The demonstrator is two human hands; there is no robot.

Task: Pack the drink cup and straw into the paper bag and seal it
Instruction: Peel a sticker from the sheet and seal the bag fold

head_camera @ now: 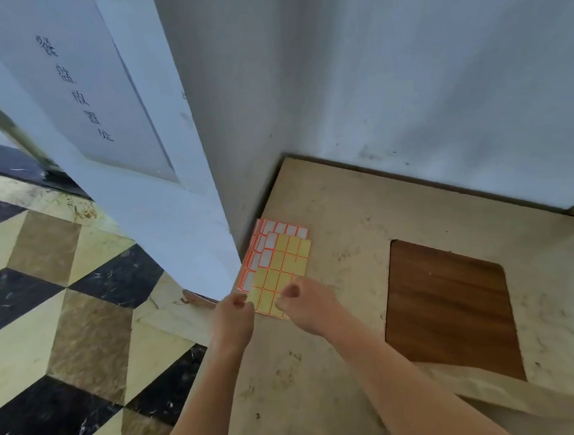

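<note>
Head view, left to right: a patterned floor (68,312) at nine o'clock, a white cabinet (136,152), then a beige counter (352,347) holding a stack of label sheets (275,268) against the wall corner. The left hand (232,315), fingers curled, pins the stack's near edge; the right hand (305,301) pinches at a label there. Whether a label is lifted, I cannot tell. Judging by this, a sealing sticker is being peeled: hold the sheet flat, lift one corner slowly. The stack's long axis runs from six toward twelve o'clock, tilted slightly right. Cup, straw and bag are not visible. A wooden panel (450,308) lies at three o'clock.
</note>
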